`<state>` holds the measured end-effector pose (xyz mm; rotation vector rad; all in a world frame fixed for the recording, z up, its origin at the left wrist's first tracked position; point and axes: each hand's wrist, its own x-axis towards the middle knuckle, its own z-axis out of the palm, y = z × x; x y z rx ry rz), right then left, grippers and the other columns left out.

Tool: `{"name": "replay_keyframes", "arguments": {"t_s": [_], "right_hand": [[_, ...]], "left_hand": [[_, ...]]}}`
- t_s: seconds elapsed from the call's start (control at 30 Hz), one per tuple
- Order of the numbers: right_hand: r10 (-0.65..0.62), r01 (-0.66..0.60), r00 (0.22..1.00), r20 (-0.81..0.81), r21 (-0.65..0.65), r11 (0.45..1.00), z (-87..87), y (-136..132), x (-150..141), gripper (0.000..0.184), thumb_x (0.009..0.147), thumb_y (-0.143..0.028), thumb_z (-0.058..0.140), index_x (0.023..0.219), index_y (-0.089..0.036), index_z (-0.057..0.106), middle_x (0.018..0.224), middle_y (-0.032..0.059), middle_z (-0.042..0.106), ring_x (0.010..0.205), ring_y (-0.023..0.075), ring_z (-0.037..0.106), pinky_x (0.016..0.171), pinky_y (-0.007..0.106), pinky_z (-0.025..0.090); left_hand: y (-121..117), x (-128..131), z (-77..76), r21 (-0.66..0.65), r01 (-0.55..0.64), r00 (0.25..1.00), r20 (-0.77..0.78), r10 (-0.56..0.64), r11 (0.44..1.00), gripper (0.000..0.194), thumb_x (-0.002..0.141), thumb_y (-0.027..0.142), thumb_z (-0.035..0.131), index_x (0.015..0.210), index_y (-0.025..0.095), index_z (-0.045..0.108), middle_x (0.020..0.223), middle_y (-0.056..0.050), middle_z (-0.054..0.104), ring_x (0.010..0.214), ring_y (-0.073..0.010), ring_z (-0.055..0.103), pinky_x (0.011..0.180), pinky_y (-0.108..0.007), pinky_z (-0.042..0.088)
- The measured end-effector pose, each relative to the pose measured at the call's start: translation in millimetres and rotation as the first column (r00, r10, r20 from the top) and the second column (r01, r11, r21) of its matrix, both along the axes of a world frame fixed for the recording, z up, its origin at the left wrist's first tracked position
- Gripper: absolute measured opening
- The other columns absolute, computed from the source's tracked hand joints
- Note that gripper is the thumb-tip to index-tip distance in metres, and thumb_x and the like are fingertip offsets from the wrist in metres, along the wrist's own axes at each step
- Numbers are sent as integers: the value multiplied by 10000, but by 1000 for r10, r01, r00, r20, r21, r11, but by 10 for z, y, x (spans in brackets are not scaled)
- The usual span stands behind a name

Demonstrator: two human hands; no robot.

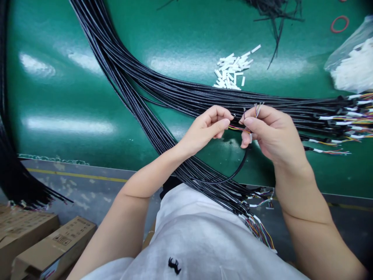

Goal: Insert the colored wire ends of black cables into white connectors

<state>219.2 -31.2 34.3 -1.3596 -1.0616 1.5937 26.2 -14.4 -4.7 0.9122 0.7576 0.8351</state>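
Observation:
Thin red and yellow wires (236,128) stretch between my two hands above the black cables. My left hand (208,126) is closed in a pinch, with one end of these wires at its thumb; a tiny dark bit shows at the index fingertip. My right hand (274,130) pinches several coloured wires, whose bare ends (258,109) stick up past the thumb and index finger. A white sleeve (251,137) sits by its lower fingers. From there a single black cable (243,163) curves down to a bundle of black cables (154,132).
Another black cable bundle (175,89) crosses the green table (58,93), its coloured ends at right. Small white tubes (233,69) lie in a pile behind. A clear bag (354,66), red ring (339,24) and dark strands (276,15) lie farther off. Cardboard boxes (55,243) stand below left.

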Motion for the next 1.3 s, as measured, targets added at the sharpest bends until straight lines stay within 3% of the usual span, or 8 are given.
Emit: {"name": "replay_keyframes", "arguments": {"t_s": [0.33,0.57,0.7,0.8,0.93,1.13,1.3], "right_hand": [[46,-50,995,83,50,997,-37,-21,-15,184,905,-347,829,815,-229,719,539,-62,611,462,87,593,487,222,444],[-15,9,996,-84,-68,998,-37,32,-3,347,784,-518,893,824,-251,674,907,-39,679,492,59,573,444,236,512],[8,-13,995,-98,-57,998,-50,27,13,308,824,-492,855,843,-248,667,917,-36,659,494,58,574,437,232,511],[44,-43,999,-28,33,999,-56,-9,8,183,871,-374,809,871,-244,680,819,-48,605,480,62,554,443,236,499],[68,-114,968,241,185,976,-44,-58,-32,116,874,-214,767,822,-224,663,704,-58,545,459,55,484,435,238,389],[-52,-119,912,406,383,916,-40,-65,-81,149,820,-107,674,758,-235,630,719,-34,528,569,89,446,506,275,348],[-165,-122,884,438,557,822,-72,-73,-92,137,829,-127,661,766,-243,625,793,-5,543,631,116,489,512,288,377]], "left_hand": [[-6,-1,52,212,-78,992,-82,97,974,362,877,546,793,904,201,685,829,23,649,662,-55,580,580,-202,477],[-7,6,67,217,-81,990,-98,104,973,402,882,573,778,853,188,663,797,28,609,620,-45,529,572,-205,468],[-5,6,78,191,-84,991,-89,102,978,412,854,570,809,852,187,656,804,29,600,613,-37,507,570,-198,462],[-13,11,95,171,-75,993,-82,90,982,417,852,568,812,850,186,646,797,31,589,612,-36,502,579,-199,469],[-35,14,100,120,-37,997,-59,44,992,406,855,540,820,844,179,637,790,37,584,615,-30,520,592,-194,481],[-40,-14,18,-26,41,996,82,-39,999,308,874,448,830,988,193,700,904,27,674,697,-21,633,655,-161,529],[-22,-40,1,-135,79,989,133,-60,988,351,835,436,871,1038,201,706,945,10,716,746,-37,674,688,-163,549]]}}
